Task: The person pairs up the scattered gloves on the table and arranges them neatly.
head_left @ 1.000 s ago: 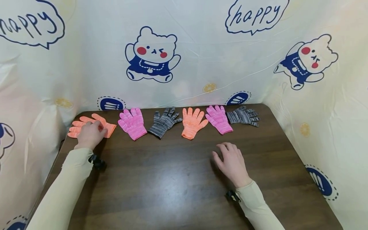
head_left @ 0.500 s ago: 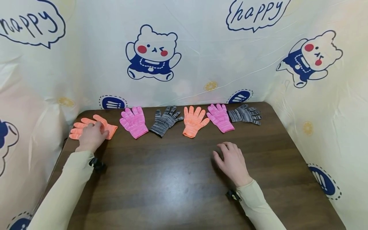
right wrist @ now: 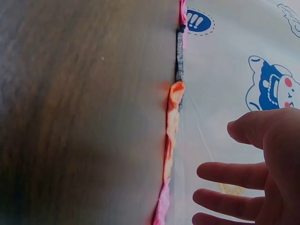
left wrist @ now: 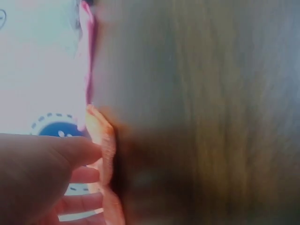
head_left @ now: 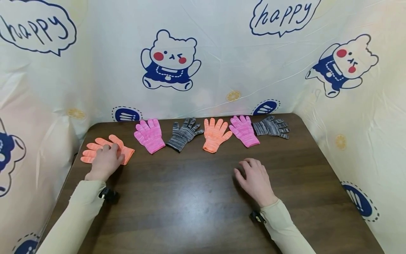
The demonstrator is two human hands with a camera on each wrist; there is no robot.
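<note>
My left hand (head_left: pixel 104 161) lies over an orange knit glove (head_left: pixel 128 153) at the table's left end, hiding part of its palm. In the left wrist view, the thumb and fairly straight fingers (left wrist: pixel 84 201) touch the glove (left wrist: pixel 108 154) with their tips, and the glove stays flat. My right hand (head_left: pixel 256 181) is low over the right half of the table, fingers loosely bent and holding nothing. Nearest beyond it are a pink glove (head_left: pixel 244 131) and a second orange glove (head_left: pixel 215 135).
Along the back edge of the brown table (head_left: pixel 190 197) also lie another pink glove (head_left: pixel 149 137), a grey striped glove (head_left: pixel 184 135) and a second grey one (head_left: pixel 271 126) turned sideways. A printed curtain (head_left: pixel 222 63) rises behind and at both sides.
My left hand has drawn the orange glove toward me and slightly right, away from the table's back corner. My right hand has stayed in place. The head view has shifted slightly.
</note>
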